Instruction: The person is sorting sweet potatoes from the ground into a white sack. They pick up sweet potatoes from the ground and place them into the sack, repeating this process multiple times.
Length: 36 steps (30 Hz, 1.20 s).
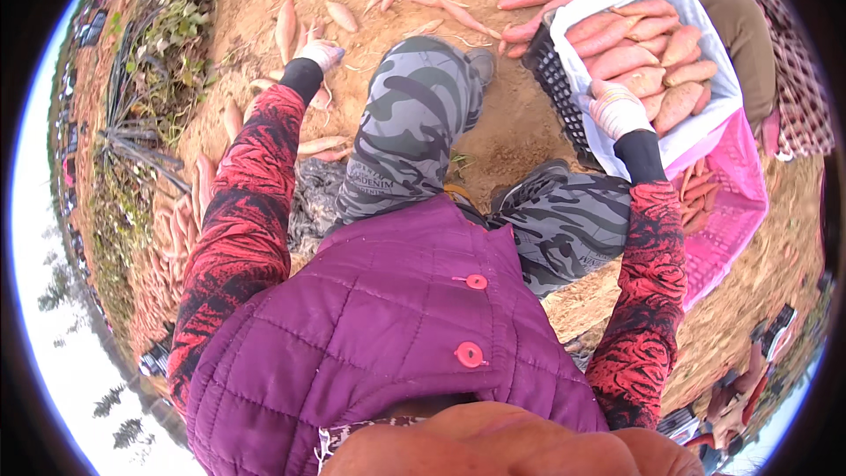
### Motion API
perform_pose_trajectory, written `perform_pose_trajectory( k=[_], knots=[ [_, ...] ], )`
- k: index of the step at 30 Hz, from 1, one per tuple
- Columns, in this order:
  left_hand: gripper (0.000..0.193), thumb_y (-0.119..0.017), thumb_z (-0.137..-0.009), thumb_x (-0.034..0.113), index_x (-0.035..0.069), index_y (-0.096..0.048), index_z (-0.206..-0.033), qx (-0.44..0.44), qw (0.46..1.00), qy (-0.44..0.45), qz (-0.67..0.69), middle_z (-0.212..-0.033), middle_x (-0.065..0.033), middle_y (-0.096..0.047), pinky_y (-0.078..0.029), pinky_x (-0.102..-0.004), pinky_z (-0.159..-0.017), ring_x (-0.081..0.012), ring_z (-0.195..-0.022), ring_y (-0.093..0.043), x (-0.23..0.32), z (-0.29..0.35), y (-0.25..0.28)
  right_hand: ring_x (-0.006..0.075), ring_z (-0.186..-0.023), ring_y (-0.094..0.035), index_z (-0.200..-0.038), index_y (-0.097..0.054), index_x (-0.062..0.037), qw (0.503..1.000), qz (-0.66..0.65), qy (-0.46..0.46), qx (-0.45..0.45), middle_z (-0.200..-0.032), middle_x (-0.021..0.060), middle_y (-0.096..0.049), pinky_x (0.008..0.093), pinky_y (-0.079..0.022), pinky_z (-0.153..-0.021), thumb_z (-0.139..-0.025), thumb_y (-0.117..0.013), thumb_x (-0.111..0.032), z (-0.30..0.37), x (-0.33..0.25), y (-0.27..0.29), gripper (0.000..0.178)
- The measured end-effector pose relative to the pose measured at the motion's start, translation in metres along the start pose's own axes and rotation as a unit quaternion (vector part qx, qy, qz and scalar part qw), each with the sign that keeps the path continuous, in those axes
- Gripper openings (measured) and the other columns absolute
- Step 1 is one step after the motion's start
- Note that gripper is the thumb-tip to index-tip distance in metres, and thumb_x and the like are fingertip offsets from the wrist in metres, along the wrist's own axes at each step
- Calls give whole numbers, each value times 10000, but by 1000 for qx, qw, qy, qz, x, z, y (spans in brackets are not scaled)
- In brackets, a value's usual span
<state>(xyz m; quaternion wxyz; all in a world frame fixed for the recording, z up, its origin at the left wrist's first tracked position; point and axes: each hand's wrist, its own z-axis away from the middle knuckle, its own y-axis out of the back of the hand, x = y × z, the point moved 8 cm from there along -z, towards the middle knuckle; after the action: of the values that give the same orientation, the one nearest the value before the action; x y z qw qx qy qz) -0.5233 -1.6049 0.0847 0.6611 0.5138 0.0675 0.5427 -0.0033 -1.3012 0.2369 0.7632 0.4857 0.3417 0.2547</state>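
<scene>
the left hand (319, 54), in a white knit glove, reaches down to the long pink-skinned sweet potatoes (300, 35) lying on the bare brown soil (520, 115); whether it grips one cannot be told. the right hand (617, 108), gloved alike, rests with fingers loosely curled on the near rim of the black plastic crate lined with a white sack (564, 88), which is filled with sweet potatoes. a pink plastic crate (731, 203) lies just beside it.
</scene>
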Motion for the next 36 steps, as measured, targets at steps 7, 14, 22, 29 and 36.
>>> perform_pose_trajectory(
  k=[7,14,22,29,36],
  knots=[
    [202,-629,-836,241,100,-689,-967,-230,945,194,129,-865,-80,-683,-537,-411,-664,-240,-756,-650,-144,255,-207,422,-1114,-609,-1235,-534,4,994,89,-61,-16,-1154,279,-641,457,-470,-942,-762,-781,-265,-52,33,-20,598],
    [250,-698,-836,261,116,-713,-1039,-85,933,219,272,-790,-20,-681,-531,-331,-562,-168,-632,-645,-172,243,-142,460,-909,-635,-958,-598,-26,967,253,-11,-7,-941,275,-661,497,-498,-820,-799,-658,-148,-53,54,-34,209],
    [203,-669,-912,212,81,-688,-1065,349,805,84,472,-904,-28,-698,-490,-249,-565,-112,-688,-621,-242,144,73,467,-922,-614,-1104,-554,-16,976,215,-18,-26,-955,276,-653,504,-473,-831,-803,-661,-169,-36,36,-26,354],
    [252,-675,-888,249,97,-690,-1088,97,872,55,477,-924,-79,-712,-536,-335,-646,-189,-760,-662,-291,110,79,438,-928,-630,-1270,-563,-58,975,214,-53,-6,-1048,259,-667,471,-503,-794,-823,-608,-108,-29,42,-28,453],
    [465,-581,-887,221,169,-525,-1346,45,935,245,-254,-1328,-116,-595,-469,-449,-1006,-324,-1258,-530,-239,69,-27,463,-877,-617,-1085,-557,-40,975,188,-99,-61,-955,263,-655,505,-482,-770,-790,-655,-181,-30,56,-29,341]
  ],
)
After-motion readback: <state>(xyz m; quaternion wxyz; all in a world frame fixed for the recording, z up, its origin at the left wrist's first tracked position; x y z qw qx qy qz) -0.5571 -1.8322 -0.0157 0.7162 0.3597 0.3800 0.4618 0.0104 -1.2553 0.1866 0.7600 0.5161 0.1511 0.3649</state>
